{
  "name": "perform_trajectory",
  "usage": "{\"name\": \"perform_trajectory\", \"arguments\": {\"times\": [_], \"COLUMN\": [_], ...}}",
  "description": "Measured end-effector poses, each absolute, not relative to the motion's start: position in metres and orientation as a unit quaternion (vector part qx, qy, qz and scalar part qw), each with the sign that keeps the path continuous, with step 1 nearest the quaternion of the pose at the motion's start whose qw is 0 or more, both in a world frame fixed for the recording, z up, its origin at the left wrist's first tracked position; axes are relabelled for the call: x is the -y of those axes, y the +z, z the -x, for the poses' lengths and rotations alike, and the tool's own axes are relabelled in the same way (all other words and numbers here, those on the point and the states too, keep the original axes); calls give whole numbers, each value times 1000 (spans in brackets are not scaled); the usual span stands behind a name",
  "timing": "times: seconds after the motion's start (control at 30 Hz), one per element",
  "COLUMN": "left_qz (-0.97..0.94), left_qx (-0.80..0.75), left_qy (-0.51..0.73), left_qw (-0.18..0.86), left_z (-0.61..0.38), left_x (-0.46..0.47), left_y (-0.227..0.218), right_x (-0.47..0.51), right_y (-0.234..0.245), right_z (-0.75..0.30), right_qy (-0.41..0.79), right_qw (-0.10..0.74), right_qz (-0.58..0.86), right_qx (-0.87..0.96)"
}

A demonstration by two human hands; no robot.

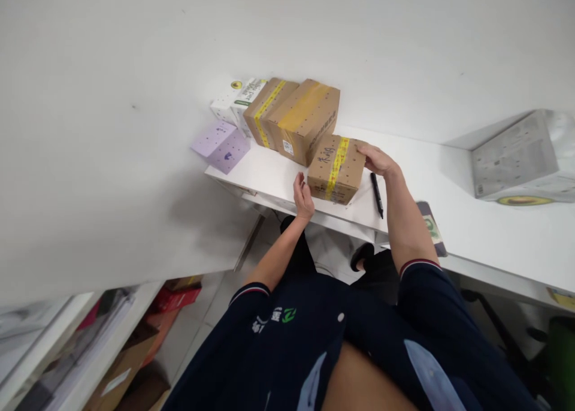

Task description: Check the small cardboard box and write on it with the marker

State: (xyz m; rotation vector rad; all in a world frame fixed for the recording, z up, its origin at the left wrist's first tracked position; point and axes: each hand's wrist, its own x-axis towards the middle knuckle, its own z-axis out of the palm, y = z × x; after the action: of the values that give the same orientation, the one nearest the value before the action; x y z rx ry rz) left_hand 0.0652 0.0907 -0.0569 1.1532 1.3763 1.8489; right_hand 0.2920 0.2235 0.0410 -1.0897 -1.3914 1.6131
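A small brown cardboard box (321, 171), with yellow tape across it and black handwriting on top, sits near the front edge of the white desk. My right hand (376, 159) grips its right side, fingers over the top edge. Against its lower left side rests my left hand (303, 196), fingers pointing up and partly curled. A black marker (376, 195) lies on the desk just right of the box. Directly behind stands a larger taped cardboard box (303, 114).
Another brown box (265, 108), a white printed carton (227, 105) and a lilac box (222, 147) line the desk's left end. A dark-edged phone-like item (432, 228) lies by the front edge. Farther right stands a white carton (516, 156). Shelves (121, 333) are at lower left.
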Motion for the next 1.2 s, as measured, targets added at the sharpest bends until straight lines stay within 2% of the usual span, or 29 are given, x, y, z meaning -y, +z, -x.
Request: {"name": "perform_trajectory", "arguments": {"times": [0.2, 0.3, 0.5, 0.8, 1.0, 1.2], "left_qz": [-380, -368, -373, -442, -494, -542], "left_qx": [-507, -517, -544, -482, -479, -497], "left_qy": [707, 699, 659, 682, 631, 591], "left_qw": [313, 329, 361, 328, 358, 332], "left_z": [-59, -63, -69, -65, -64, -67], "left_x": [-94, -90, -36, -7, -9, -4], "left_y": [-55, -51, -38, -9, -35, -60], "right_x": [-165, -117, -40, -26, -29, -28], "right_y": [47, 41, 29, 38, 19, -17], "right_z": [-278, -266, -244, -261, -262, -264], "right_qy": [455, 466, 405, 385, 329, 354], "right_qw": [460, 471, 500, 505, 536, 557], "right_qz": [543, 522, 507, 411, 424, 513], "right_qx": [535, 537, 573, 654, 652, 549]}}
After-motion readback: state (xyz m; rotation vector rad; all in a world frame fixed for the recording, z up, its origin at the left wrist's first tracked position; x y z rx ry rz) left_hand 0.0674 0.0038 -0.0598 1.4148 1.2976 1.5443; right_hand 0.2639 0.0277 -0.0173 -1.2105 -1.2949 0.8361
